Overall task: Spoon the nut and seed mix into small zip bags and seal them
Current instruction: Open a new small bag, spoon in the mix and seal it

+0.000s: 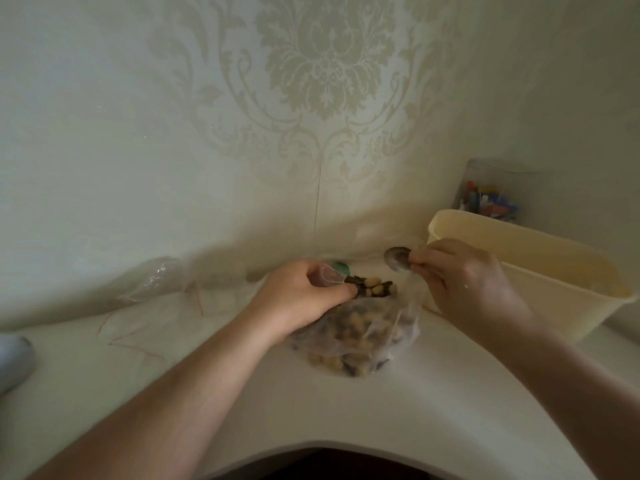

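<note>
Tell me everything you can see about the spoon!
The spoon is small, grey and dull, like metal. Only its rounded bowl shows; the handle is hidden inside the right hand, whose fingertips pinch it just behind the bowl. It is held up in the air, bowl pointing left, above the big clear bag of nuts and seeds and beside the cream tub. It looks empty, though the picture is blurry.

spoon (397, 259) handle hidden in right hand (460, 275) | grey object (14, 362) cut by left edge | jar (491, 199) contents too blurred to tell
</note>
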### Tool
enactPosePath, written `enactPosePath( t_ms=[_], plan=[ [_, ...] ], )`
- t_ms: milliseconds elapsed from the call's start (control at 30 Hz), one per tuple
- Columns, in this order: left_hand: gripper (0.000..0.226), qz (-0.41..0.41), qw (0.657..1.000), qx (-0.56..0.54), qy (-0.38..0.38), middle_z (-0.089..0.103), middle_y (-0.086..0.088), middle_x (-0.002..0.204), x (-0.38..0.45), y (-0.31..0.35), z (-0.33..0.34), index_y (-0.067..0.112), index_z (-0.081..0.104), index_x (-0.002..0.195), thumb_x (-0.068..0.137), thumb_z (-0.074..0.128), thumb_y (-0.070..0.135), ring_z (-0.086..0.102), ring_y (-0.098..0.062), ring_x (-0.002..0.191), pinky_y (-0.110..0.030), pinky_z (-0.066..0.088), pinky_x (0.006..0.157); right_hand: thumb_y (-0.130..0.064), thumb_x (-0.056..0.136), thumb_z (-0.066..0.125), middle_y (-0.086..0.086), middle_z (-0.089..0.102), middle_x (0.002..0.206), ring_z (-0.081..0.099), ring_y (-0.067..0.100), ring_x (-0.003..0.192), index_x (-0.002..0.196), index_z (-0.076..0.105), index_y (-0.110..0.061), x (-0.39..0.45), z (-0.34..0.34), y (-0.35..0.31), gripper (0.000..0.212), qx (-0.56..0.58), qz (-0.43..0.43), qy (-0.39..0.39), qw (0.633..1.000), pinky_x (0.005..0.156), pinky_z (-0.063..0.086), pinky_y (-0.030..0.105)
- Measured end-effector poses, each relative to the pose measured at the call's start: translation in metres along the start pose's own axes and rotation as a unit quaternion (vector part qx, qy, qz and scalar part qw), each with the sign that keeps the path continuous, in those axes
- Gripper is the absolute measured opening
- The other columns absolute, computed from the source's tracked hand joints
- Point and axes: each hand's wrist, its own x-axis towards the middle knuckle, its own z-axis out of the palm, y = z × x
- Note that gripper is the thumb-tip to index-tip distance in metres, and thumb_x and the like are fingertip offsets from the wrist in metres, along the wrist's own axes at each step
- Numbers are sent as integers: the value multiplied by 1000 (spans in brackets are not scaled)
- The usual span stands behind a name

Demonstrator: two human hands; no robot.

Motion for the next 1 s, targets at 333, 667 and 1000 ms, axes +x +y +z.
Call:
enactPosePath(
  t_ms=[333, 667, 1000],
  plan=[
    [38, 29, 999, 32, -20, 73, 26, 95, -7, 3, 11, 43, 72, 96, 68, 85, 66, 68, 3, 93, -30, 58, 89, -16, 99, 64, 0, 64, 75, 59, 21, 62, 93, 77, -14, -5, 6, -16, 14, -15, 12, -37, 999, 53, 53, 40],
    [57, 33, 999, 1, -30, 73, 27, 95, -9, 5, 11, 43, 71, 101, 54, 75, 76, 68, 6, 90, -32, 58, 91, -38, 104, 56, 0, 73, 72, 70, 16, 68, 80, 73, -19, 6, 12, -24, 35, 130, 295, -67, 944, 69, 60, 41],
    [46, 29, 999, 11, -26, 73, 26, 97, -9, 6, 9, 45, 71, 100, 62, 80, 70, 65, 10, 89, -26, 55, 85, -35, 104, 60, -9, 75, 72, 70, 2, 66, 84, 71, -28, 4, 13, -23, 23, 197, 396, -10, 897, 68, 58, 31]
  ],
)
